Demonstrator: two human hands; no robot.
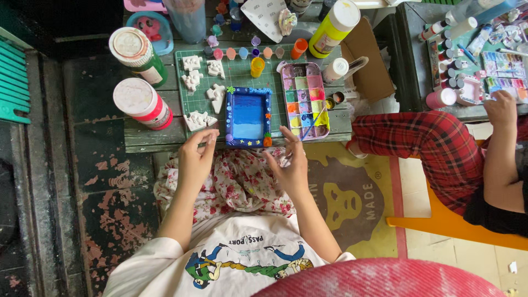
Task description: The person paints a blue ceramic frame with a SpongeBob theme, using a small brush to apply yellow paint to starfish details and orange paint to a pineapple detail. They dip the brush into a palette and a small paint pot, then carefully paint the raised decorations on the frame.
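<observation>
Beside the blue painted frame [248, 117], the left hand [196, 157] pinches a small white piece, while the right hand [290, 162] hovers open-fingered, so decorating seems under way.

left hand [196, 155]: raised, fingertips pinched together | right hand [290, 159]: raised, fingers loosely spread | forearms angled inward

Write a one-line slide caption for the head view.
Both bare hands, left hand and right hand, hover beside a blue painted rectangular frame on a green cutting mat.
</observation>
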